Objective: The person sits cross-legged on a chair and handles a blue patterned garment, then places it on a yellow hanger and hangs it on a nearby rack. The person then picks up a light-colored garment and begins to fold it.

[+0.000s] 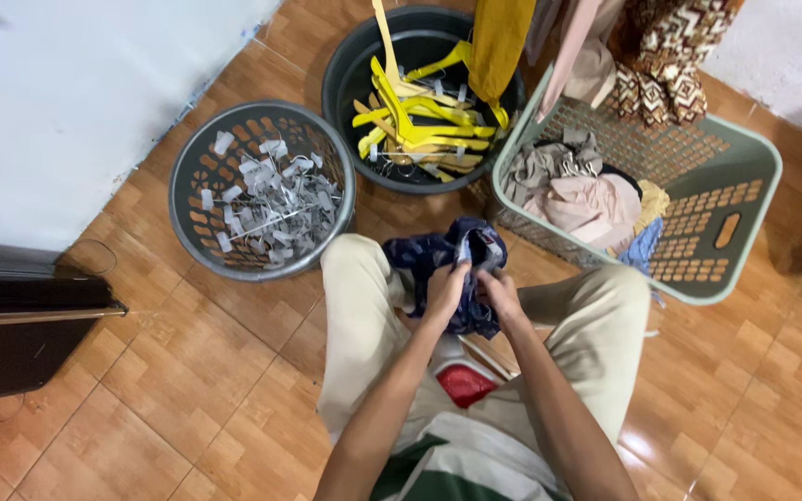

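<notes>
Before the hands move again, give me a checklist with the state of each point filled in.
1. Both hands on the dark blue garment: ok. Left hand and right hand each have a grip on it over the lap.
2. Garment off the floor: ok, it rests on the knees.
3. Green basket within reach: ok, beside the right knee, holding clothes.
4. Black bucket of yellow hangers upright: ok.
5. Grey basket of white clips upright: ok, by the left knee.
6. Hanger or clip attached to the garment: cannot tell, folds hide it.
</notes>
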